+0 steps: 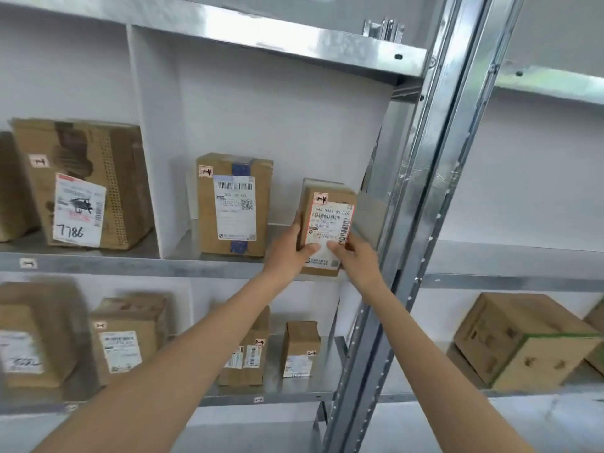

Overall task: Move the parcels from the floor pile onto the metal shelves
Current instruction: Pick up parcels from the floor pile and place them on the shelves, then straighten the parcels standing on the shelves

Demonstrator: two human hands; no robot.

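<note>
Parcel depot: labelled boxes (233, 204), metal shelves (202, 266)

Shelf rail (209, 269) shiny galvanised metal; parcel (327, 223) matt brown cardboard, white paper label.

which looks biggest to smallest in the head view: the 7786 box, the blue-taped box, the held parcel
1. 7786 box, largest.
2. Blue-taped box.
3. Held parcel, gripped by the left hand and right hand; it looks smallest, though it sits nearer the camera.

lower-left box (31, 338) blurred, far-left box (13, 188) cut by edge
</note>
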